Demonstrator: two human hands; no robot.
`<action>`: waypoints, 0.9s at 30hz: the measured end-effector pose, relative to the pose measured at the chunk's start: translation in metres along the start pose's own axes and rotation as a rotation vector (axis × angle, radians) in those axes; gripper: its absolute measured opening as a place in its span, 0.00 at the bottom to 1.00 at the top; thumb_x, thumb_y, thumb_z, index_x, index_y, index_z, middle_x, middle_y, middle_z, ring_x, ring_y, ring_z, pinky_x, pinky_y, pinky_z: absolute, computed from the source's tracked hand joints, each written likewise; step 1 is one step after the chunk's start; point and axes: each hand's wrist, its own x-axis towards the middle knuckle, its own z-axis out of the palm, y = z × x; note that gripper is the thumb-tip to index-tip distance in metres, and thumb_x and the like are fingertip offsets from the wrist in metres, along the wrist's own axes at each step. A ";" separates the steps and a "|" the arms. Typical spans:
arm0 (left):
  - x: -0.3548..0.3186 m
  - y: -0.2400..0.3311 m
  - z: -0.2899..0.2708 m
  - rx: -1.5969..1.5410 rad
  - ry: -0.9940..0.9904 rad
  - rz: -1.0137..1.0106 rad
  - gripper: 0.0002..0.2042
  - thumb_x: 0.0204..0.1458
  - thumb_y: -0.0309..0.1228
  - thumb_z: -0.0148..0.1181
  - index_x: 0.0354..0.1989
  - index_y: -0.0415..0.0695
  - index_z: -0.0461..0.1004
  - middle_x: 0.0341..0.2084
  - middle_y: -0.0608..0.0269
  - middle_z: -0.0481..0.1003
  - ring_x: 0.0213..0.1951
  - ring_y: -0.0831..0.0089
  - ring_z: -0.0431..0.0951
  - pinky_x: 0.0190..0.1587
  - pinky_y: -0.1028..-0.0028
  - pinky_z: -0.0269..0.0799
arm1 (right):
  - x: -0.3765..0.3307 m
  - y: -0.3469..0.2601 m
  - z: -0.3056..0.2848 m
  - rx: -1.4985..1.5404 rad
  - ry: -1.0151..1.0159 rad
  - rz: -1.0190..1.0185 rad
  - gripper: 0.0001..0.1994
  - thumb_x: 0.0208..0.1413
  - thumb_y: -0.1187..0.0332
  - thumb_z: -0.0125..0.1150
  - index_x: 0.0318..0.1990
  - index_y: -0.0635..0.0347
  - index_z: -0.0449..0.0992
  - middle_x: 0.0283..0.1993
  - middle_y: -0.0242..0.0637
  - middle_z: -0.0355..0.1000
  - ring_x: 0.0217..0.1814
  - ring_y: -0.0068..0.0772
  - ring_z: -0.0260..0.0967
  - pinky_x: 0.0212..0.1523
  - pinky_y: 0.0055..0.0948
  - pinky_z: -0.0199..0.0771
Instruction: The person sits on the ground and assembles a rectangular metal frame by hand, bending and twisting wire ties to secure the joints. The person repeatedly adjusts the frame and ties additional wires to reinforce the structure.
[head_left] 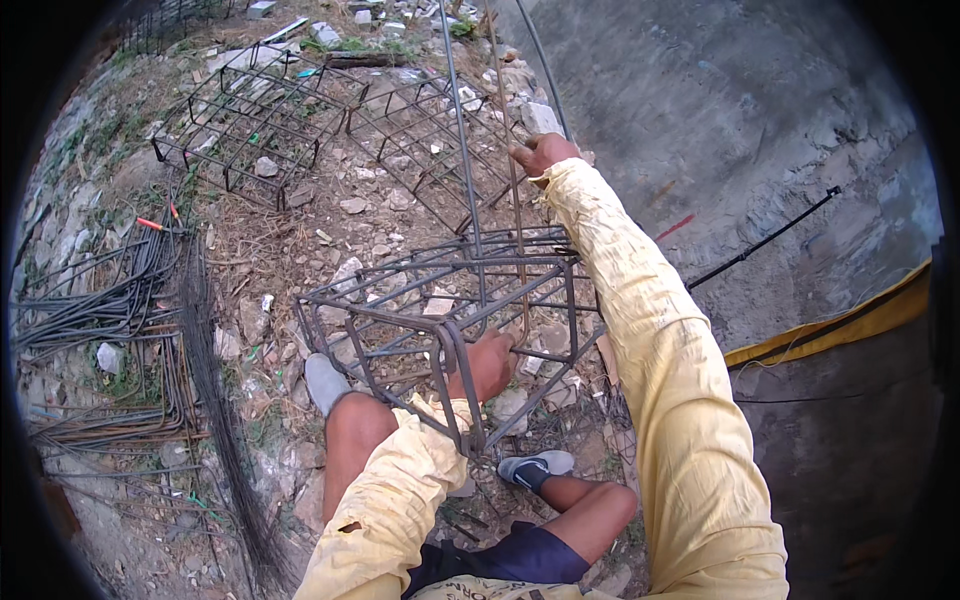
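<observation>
A long rust-brown steel rod (516,205) stands upright through a rebar cage (400,319) made of bent bars, which lies in front of me above my feet. My left hand (487,365) reaches inside the cage with its fingers closed at the rod's lower end. Higher up, my right hand (548,153) is closed around the same rod, its fingertips partly hidden. Just left of the rod, a grey steel bar (463,130) rises from the cage. Another grey bar (545,75) slants up behind my right hand.
Farther off, another rebar cage (228,130) rests on stony ground. Bundled bent bars (100,300) and a long bunch of thin dark wire (205,380) lie at left. A grey wall (760,130) stands at right, with a thin black rod (765,240) and yellow cloth (830,315) beside it.
</observation>
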 end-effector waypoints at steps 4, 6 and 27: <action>0.000 -0.005 0.008 0.031 0.040 0.001 0.10 0.54 0.37 0.58 0.41 0.49 0.76 0.43 0.56 0.75 0.38 0.47 0.79 0.43 0.53 0.74 | 0.036 0.000 0.025 0.029 -0.078 -0.030 0.18 0.60 0.51 0.58 0.47 0.53 0.82 0.37 0.36 0.82 0.42 0.37 0.78 0.51 0.35 0.73; 0.002 -0.008 0.008 -0.013 0.043 0.008 0.10 0.54 0.37 0.58 0.41 0.49 0.76 0.43 0.56 0.75 0.38 0.48 0.79 0.42 0.53 0.74 | 0.034 0.001 0.023 0.096 -0.113 -0.059 0.16 0.61 0.53 0.57 0.45 0.53 0.83 0.34 0.31 0.82 0.40 0.32 0.79 0.49 0.33 0.73; 0.004 -0.007 0.011 0.051 -0.008 0.074 0.13 0.58 0.40 0.54 0.45 0.48 0.76 0.42 0.56 0.75 0.44 0.51 0.77 0.45 0.56 0.73 | -0.071 0.051 -0.115 0.648 -0.012 -0.163 0.18 0.63 0.55 0.59 0.49 0.60 0.77 0.24 0.21 0.62 0.21 0.14 0.53 0.22 0.21 0.57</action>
